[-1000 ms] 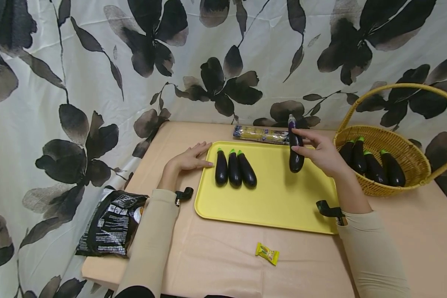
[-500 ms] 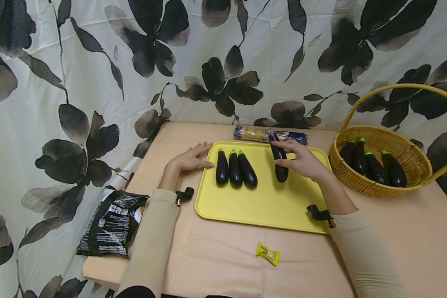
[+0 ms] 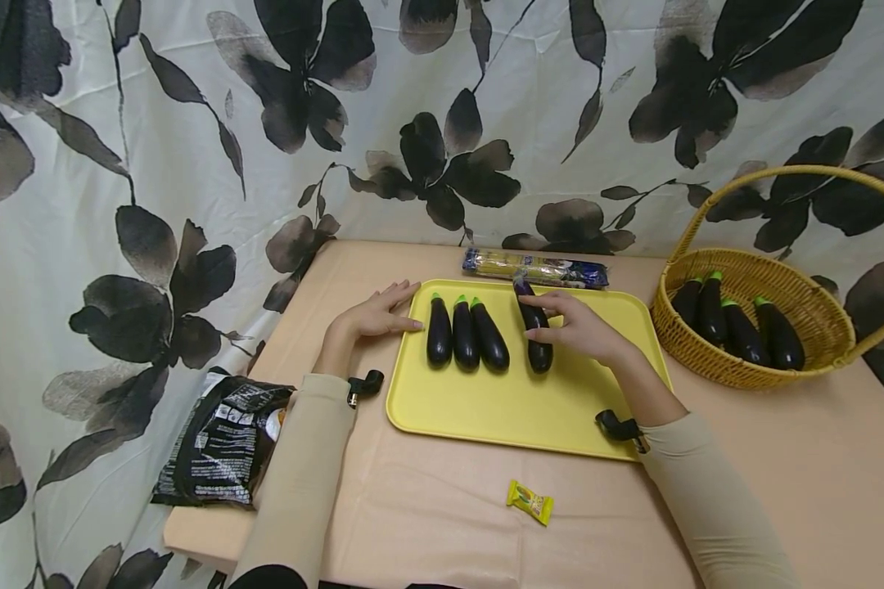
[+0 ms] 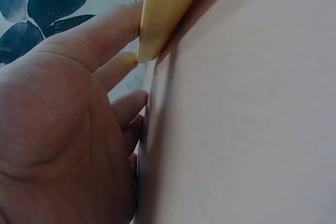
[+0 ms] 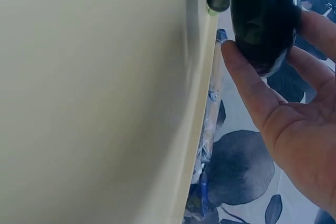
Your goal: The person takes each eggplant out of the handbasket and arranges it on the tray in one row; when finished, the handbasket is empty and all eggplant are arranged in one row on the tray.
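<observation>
Eggplant (image 3: 534, 317) in right hand (image 3: 578, 331): hangs slightly tilted, pinched between thumb and fingers, over tray (image 3: 471, 409), right of three others (image 3: 465, 337). With left hand (image 3: 372, 317), fingers loosely extended, touches tray's left edge.

Flowered cloth (image 3: 552, 172) behind a peach table (image 3: 420, 511)

The cloth fills the back of the room and the whole left side. Its ground is off-white, printed with large black and gray flowers (image 3: 423, 151) and long dark leaves (image 3: 462, 123) on thin, winding stems (image 3: 122, 114). Fine wrinkles and a few fold lines run across it. The table has a pale peach top, faintly creased toward the near side, its left edge slanting down to a rounded near corner. The far edge runs along the cloth; whether the two touch cannot be told. The light is soft in the head view, dimmer and bluer in the right wrist view.
</observation>
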`<action>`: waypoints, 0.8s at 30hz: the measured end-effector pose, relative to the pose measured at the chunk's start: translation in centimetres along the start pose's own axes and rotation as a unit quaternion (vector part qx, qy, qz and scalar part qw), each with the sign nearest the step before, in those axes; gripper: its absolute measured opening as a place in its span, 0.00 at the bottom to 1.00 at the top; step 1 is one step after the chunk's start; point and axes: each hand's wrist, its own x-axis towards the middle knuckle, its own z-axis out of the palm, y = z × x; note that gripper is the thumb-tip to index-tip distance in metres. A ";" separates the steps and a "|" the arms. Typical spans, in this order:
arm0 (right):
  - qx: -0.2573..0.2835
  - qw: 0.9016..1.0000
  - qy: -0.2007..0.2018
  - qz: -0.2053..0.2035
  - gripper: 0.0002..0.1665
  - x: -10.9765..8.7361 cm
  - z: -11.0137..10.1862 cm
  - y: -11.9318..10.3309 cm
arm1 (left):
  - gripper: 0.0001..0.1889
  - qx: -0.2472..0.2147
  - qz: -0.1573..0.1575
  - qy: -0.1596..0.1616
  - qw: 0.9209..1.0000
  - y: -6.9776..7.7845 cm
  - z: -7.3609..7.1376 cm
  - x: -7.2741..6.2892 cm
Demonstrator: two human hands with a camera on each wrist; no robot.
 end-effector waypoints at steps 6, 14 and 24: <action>0.004 1.000 -0.019 0.008 0.41 0.2 0.6 -0.2 | 0.51 0.001 0.000 0.000 1.000 0.0 0.0 0.1; 0.017 0.999 -0.035 0.014 0.41 0.5 1.1 0.4 | 0.51 0.001 0.003 0.001 1.000 -0.2 0.1 0.0; 0.037 0.998 -0.052 0.019 0.41 0.9 1.4 0.5 | 0.51 0.003 -0.006 0.003 1.000 -0.1 0.1 0.0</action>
